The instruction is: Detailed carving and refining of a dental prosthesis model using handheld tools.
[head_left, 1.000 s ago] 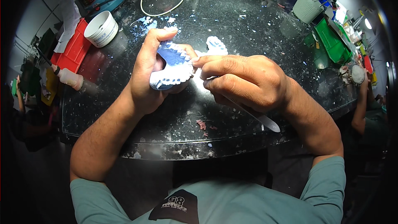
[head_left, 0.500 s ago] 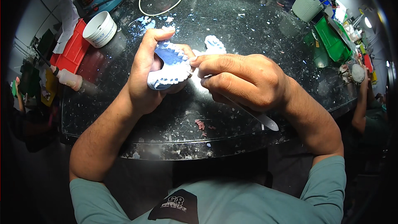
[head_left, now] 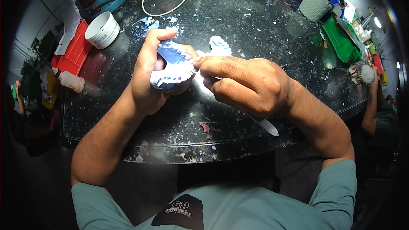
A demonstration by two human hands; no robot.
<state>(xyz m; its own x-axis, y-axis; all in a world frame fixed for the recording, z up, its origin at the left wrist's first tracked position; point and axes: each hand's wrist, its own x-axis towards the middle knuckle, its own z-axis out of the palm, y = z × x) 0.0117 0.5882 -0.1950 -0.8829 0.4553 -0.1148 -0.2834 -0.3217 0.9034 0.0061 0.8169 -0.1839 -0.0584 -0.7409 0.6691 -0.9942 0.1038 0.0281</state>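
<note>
A horseshoe-shaped blue plaster dental model [head_left: 172, 70] with a row of teeth is held up over the bench. My left hand [head_left: 147, 68] is closed around its left side and underside, thumb raised at the far edge. My right hand [head_left: 251, 83] pinches a slim carving tool; its pale flat blade end [head_left: 268, 127] sticks out below the palm. The tool's working tip, mostly hidden by my fingers, meets the model's right edge at the teeth. Behind my right hand, a second pale plaster dental model [head_left: 219, 46] lies on the bench, partly covered.
The black bench top [head_left: 170, 123] carries blue plaster crumbs [head_left: 149, 22] and small pink bits [head_left: 205, 127]. At left stand a white tub [head_left: 102, 30], a red bin [head_left: 73, 49] and a bottle [head_left: 71, 81]. A green bin [head_left: 341, 38] and tool cup [head_left: 315, 6] stand at right.
The dental model has tilted slightly and shifted a little left. My right hand has turned slightly, and the tool's blade end has swung a little left and down.
</note>
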